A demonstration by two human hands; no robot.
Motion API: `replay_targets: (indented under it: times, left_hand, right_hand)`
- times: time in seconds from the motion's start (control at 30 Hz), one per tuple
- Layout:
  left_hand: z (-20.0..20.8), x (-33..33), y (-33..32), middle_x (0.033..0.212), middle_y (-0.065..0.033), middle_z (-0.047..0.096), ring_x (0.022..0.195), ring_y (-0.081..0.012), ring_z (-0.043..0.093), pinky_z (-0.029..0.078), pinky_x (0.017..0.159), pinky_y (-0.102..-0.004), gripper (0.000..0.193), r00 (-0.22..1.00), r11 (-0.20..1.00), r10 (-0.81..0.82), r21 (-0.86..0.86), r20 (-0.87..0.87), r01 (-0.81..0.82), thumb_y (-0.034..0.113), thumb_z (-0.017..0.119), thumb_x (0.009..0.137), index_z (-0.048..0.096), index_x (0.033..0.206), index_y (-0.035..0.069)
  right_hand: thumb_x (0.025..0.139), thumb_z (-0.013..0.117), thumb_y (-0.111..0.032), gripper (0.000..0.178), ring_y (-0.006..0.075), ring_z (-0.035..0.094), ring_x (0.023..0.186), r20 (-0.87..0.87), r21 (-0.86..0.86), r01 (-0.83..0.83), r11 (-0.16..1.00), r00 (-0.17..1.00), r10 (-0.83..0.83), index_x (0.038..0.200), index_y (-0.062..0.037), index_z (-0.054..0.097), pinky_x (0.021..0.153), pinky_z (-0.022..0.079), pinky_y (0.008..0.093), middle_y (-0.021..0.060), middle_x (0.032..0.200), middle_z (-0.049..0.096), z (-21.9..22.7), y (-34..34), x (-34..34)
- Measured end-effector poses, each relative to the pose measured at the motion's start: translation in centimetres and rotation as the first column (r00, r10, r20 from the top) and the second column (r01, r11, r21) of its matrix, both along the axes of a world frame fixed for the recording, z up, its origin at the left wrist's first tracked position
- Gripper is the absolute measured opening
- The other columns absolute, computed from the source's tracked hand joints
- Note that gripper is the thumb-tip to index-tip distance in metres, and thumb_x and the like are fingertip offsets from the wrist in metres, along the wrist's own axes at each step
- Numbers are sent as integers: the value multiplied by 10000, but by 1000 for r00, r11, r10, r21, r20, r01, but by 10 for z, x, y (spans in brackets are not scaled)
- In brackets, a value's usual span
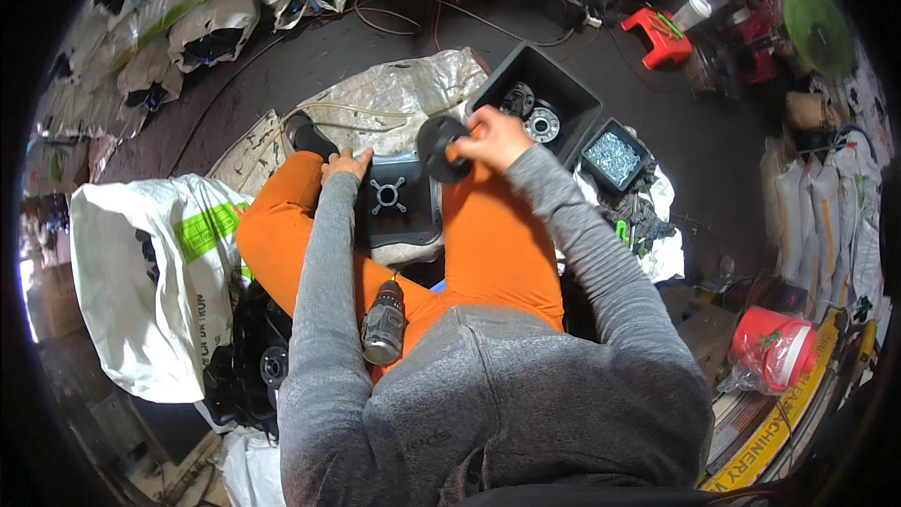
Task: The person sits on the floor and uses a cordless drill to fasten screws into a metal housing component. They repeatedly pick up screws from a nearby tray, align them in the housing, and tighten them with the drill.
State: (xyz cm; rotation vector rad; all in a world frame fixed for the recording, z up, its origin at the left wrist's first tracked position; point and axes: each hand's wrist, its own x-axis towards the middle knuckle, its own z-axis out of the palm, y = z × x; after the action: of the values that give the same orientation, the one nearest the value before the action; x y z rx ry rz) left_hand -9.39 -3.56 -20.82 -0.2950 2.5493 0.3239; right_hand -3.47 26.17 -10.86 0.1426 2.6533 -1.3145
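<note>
My right hand (499,139) pinches a round black disc-like part (441,143) above my right knee. The disc is slightly blurred, and its exact kind cannot be told. Between my legs stands a shallow dark tray (427,225) with a silvery four-armed bracket (387,195) in it. At the tray's far left corner my left hand (347,165) rests with its fingers stretched out, touching the rim. A cordless drill (383,327) lies in my lap, its chuck pointing away from me.
To the right of my knee, a deep grey bin (580,99) holds metal flanges (542,124). Beside it a small bin (615,155) is full of screws. White sacks (141,291) stand at the left, and a red stool (657,38) and red bucket (771,347) at the right.
</note>
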Motion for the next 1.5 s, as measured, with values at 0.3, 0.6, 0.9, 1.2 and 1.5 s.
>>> replay_targets:
  times: [0.3,0.6,0.9,1.2,1.5]
  left_hand:
    - [49,90,-13,1418,-115,381,1225,-354,451,409,1013,-430,831,802,782,-419,280,-425,557,246,794,627,415,1362,164]
    - [46,108,-16,1309,-181,491,1186,-373,476,395,1021,-420,814,902,888,-257,285,-346,362,264,783,633,433,1338,57]
    - [174,244,-111,1192,-198,590,1146,-305,560,430,974,-381,597,962,700,-195,659,-193,274,216,708,801,484,1303,-16]
    - [158,280,-51,1122,-135,615,943,-345,613,507,811,-404,780,975,957,-168,212,-148,197,177,735,677,421,1389,117]
    - [210,249,-87,1222,-136,591,1040,-237,617,457,945,-329,668,861,750,-62,546,-505,374,151,759,734,476,1319,-7]
  right_hand:
    - [644,776,-425,545,182,568,606,114,26,-180,983,978,176,943,-16,575,581,461,313,71,648,558,-7,-69,27]
    - [618,774,-532,628,271,653,747,117,217,-228,949,971,206,887,2,583,693,508,350,158,780,652,-30,-91,26]
    - [640,754,-524,705,319,642,950,224,244,-375,894,919,324,1077,6,598,850,491,384,179,1009,667,-42,-115,6]
    - [636,774,-552,685,310,650,918,172,245,-454,857,890,422,1033,-20,605,816,502,377,187,898,663,-36,-116,-1]
    - [961,454,-186,415,295,603,1074,511,-853,505,131,760,401,1330,4,443,899,532,435,150,1162,594,-26,-76,59]
